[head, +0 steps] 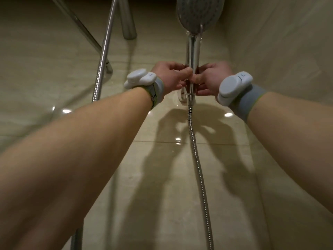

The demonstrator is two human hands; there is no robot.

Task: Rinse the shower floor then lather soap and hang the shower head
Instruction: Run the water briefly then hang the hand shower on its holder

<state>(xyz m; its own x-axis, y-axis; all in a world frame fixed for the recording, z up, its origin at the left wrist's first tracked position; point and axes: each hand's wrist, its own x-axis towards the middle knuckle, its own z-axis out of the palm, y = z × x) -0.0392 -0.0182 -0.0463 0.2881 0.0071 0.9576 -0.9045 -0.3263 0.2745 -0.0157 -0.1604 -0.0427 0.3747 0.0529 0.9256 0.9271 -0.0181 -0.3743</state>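
The chrome shower head [199, 13] stands upright against the beige tiled wall, its round grey face at the top of the view, with water dripping from it. Its handle [193, 51] runs down into a white wall holder [182, 95]. My left hand [169, 76] grips the lower handle from the left. From the right, my right hand [211, 78] closes on the same part. Both wrists carry grey bands with white devices. The metal hose [198, 159] hangs down from the handle's base.
A second stretch of metal hose [102, 56] runs up the wall at the left. A chrome bar [79, 26] crosses diagonally at the upper left beside a hanging chrome piece [128, 24]. Glossy wall tiles reflect lights and my arms' shadows.
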